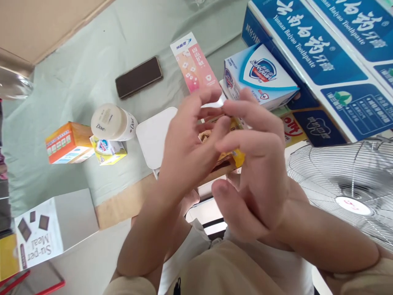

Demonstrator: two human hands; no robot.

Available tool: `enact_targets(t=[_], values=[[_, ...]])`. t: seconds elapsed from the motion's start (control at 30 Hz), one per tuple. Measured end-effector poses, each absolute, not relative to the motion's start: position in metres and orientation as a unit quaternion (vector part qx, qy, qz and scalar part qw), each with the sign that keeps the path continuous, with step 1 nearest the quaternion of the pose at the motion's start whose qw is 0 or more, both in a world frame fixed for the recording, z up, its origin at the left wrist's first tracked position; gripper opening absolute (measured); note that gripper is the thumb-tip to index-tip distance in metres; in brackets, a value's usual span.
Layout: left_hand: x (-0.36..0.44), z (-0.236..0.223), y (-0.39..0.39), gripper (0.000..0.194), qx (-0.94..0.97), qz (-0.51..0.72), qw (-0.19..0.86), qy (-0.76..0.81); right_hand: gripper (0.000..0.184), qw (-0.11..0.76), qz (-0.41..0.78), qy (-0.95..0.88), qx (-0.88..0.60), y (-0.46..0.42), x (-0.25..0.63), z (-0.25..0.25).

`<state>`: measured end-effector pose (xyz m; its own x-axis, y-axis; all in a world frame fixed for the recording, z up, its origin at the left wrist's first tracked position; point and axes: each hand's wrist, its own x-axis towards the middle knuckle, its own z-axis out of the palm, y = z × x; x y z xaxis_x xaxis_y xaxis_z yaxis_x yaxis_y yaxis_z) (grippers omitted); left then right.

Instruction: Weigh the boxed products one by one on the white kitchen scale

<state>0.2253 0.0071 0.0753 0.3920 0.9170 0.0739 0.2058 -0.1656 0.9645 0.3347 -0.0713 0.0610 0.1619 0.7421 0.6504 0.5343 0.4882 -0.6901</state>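
My left hand [186,151] and my right hand [256,164] are raised together in the middle of the view, backs toward the camera. Their fingertips meet near the top. Between them sits a small yellow packet [238,157], mostly hidden by the fingers that curl round it from both sides. A thin white strip [215,105] shows just above the touching fingertips. What the packet holds cannot be made out.
On the pale green cloth lie a dark phone [138,77], a pink box [194,62], a Safeguard soap box [259,76], a Dove jar [112,122], an orange box [66,142] and a white square lid [150,135]. Blue toothpaste cartons [322,49] stand right; a wire fan [346,192] sits beside my right arm.
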Motion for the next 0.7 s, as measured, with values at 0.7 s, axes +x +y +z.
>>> enact_targets(t=[0.7], values=[[-0.038,0.001,0.012,0.017,0.485,0.461,0.273,0.691,0.044,0.384,0.347,-0.703,-0.488,-0.045,0.126,0.013]])
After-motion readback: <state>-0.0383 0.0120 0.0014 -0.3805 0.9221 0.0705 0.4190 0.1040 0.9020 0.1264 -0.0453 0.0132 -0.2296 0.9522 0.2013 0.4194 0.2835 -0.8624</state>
